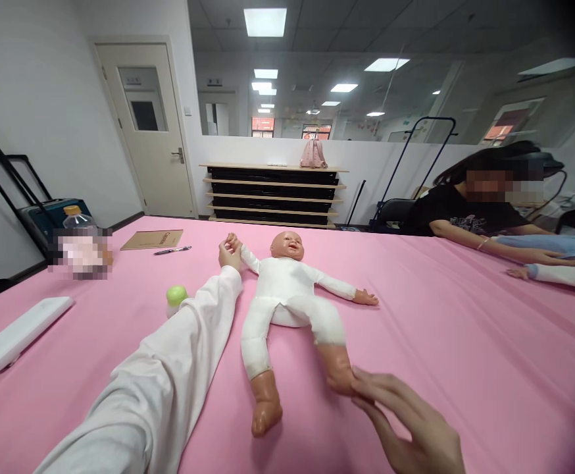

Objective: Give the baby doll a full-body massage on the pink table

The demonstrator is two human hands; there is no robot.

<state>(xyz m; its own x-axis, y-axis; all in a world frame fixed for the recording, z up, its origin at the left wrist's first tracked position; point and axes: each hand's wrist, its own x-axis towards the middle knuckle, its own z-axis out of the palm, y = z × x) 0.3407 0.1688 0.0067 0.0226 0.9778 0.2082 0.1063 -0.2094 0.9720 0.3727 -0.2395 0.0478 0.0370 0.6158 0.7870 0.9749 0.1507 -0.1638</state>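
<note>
Pink tablecloth (465, 342) lay under a baby doll (287, 289) on its back, left hand (229, 253) grasped the doll's hand, right hand (406, 421) lay loose, fingertips touching its foot

I am in an office-type training room: ceiling light panels (264, 22) at 12 o'clock, glass partition (366, 92) at 1, door (145, 128) at 11, stacked shelving (272, 194) ahead, pink-covered table (465, 342).

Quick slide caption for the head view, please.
Left hand grips the baby doll by one wrist, right hand touches its foot, doll on its back on the pink table.
</note>
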